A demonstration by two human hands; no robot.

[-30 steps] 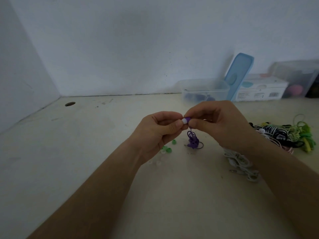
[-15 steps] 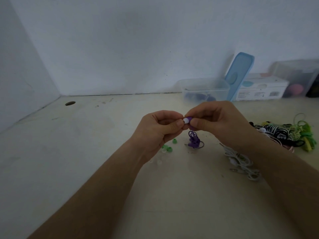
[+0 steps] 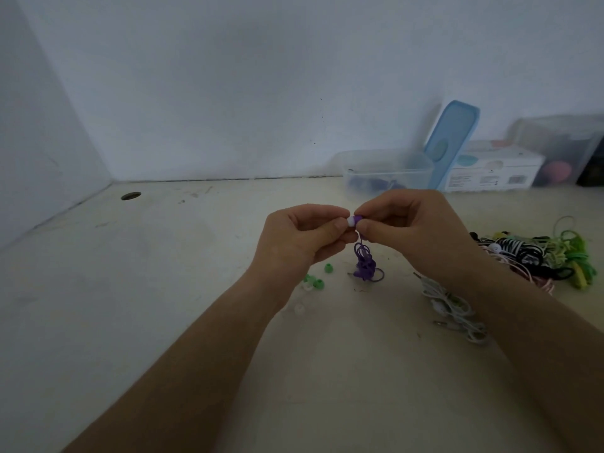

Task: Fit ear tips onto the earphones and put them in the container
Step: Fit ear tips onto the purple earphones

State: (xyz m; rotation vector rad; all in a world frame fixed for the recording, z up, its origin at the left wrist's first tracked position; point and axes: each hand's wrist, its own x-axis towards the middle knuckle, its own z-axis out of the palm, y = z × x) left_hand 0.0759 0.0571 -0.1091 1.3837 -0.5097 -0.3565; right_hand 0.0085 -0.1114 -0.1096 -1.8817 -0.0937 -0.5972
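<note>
Pinching a small white ear tip (image 3: 350,221) in the left hand (image 3: 300,237) and the purple earphone (image 3: 358,218) in the right hand (image 3: 415,230), the person is pushing them together above the middle of the counter (image 3: 163,289). The earphone's long axis is running left to right, and the tip is touching its left end. The tip is looking soft and rounded, while the thin cord (image 3: 366,266) is dangling in a tangle. The clear plastic container (image 3: 385,171) is waiting by the back edge.

**Plastic, rubber and a matt top**

The tabletop (image 3: 196,289) looked matt and scuffed. The container (image 3: 387,173) was clear, smooth plastic, its lid (image 3: 452,142) opaque blue plastic. The white ear tip (image 3: 350,221) seemed rubbery, the purple earphone (image 3: 358,218) smooth plastic.
</note>
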